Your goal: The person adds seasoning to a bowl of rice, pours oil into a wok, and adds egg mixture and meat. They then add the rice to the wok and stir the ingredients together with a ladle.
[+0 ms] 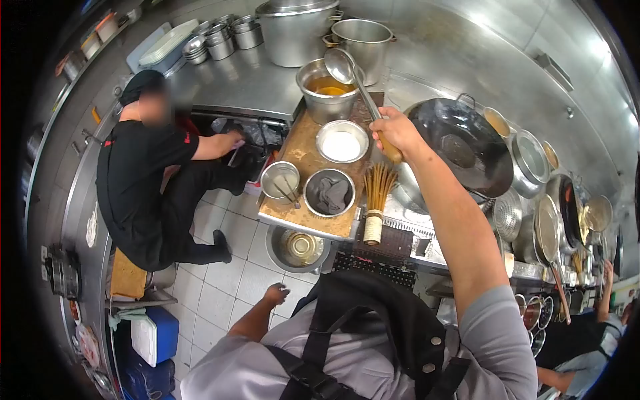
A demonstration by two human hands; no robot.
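Note:
My right hand [396,133] is wrapped round the wooden end of a long metal ladle [361,87]. The ladle's bowl is over the rim of a metal pot [328,107] with amber liquid in it. Below the hand, a bamboo wok brush [375,217] leans at the counter's edge, and a large black wok [460,143] sits to the right. My left hand [275,293] hangs low over the tiled floor, its fingers loosely apart and nothing visible in them. A metal basin [298,250] is near it.
On the wooden board [293,212] stand a bowl of white contents [342,141], a bowl with a grey cloth [329,193] and a bowl with utensils [281,180]. A person in black [143,180] sits at left, reaching under the counter. Strainers [547,227] line the right; another person is lower right.

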